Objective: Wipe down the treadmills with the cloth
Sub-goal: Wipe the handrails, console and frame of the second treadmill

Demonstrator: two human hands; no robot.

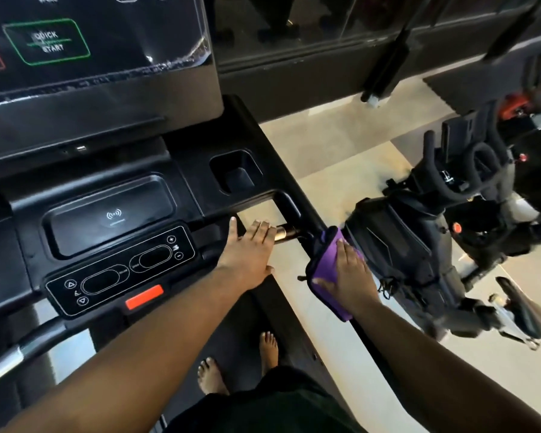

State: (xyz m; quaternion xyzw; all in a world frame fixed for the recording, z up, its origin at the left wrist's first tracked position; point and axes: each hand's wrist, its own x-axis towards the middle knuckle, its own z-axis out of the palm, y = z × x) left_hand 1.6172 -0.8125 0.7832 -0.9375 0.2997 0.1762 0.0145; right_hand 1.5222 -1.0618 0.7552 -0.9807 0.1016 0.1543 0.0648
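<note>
I stand on a black treadmill whose console [116, 226] fills the left of the view, with a dark screen [91, 42] above it. A purple cloth [327, 270] is folded over the treadmill's right side rail [297, 195]. My right hand [349, 276] presses flat on the cloth, wrapping it against the rail. My left hand [250, 248] rests with fingers spread on the short metal grip bar [286, 234] between console and rail, holding nothing.
An exercise bike [419, 245] stands close to the right of the rail, with other black gym machines behind it on a pale tiled floor [334, 182]. My bare feet [238, 364] stand on the treadmill belt. A cup holder [236, 173] sits in the console's right wing.
</note>
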